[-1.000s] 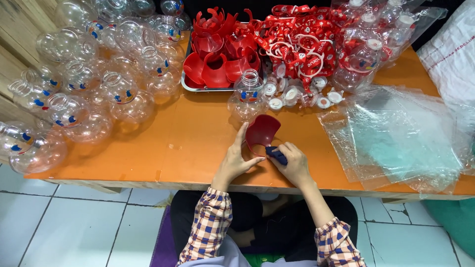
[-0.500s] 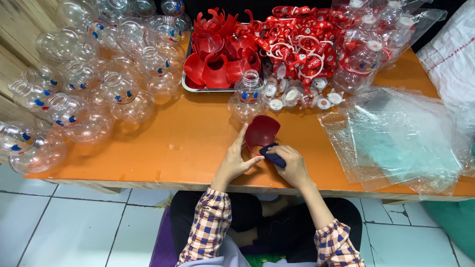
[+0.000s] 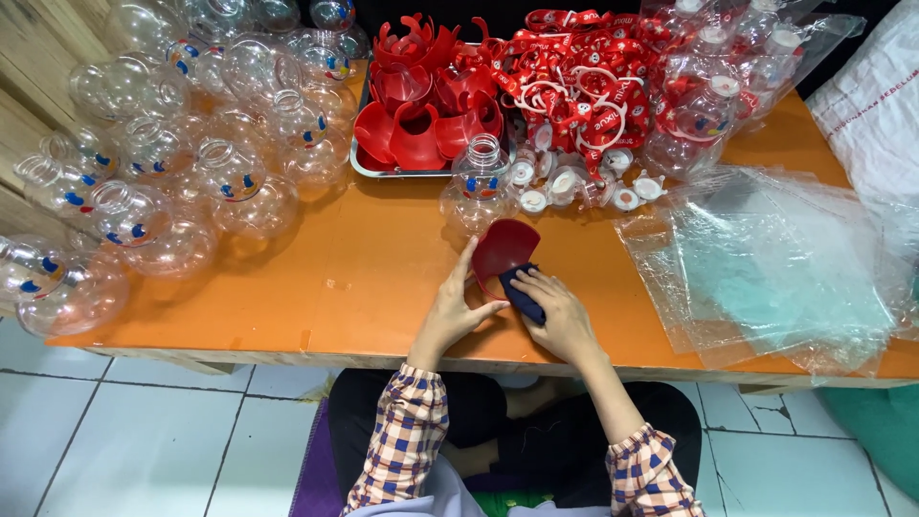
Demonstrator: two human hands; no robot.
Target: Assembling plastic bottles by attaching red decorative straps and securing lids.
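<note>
Hands at table (image 3: pixel 364 287) edge: left hand (image 3: pixel 448 314) grips red cup piece (image 3: pixel 504 249) steady, tilted so right hand (image 3: pixel 560 316), closed on dark cloth (image 3: pixel 522 290), reaches inside.

The worktop (image 3: pixel 364 287) looks like painted wood, orange, with a smooth semi-gloss face and a few scuffs. The red cup piece (image 3: pixel 500 249) is shiny moulded plastic, and the dark cloth (image 3: pixel 523 292) against it is soft and matt. The round jars (image 3: pixel 239 187) are clear glossy plastic, and the metal tray (image 3: pixel 369 170) has a dull silvery rim. The clear bags (image 3: pixel 766 268) are thin crinkly film with lots of glare. Floor tiles (image 3: pixel 144 440) look smooth and glazed.
</note>
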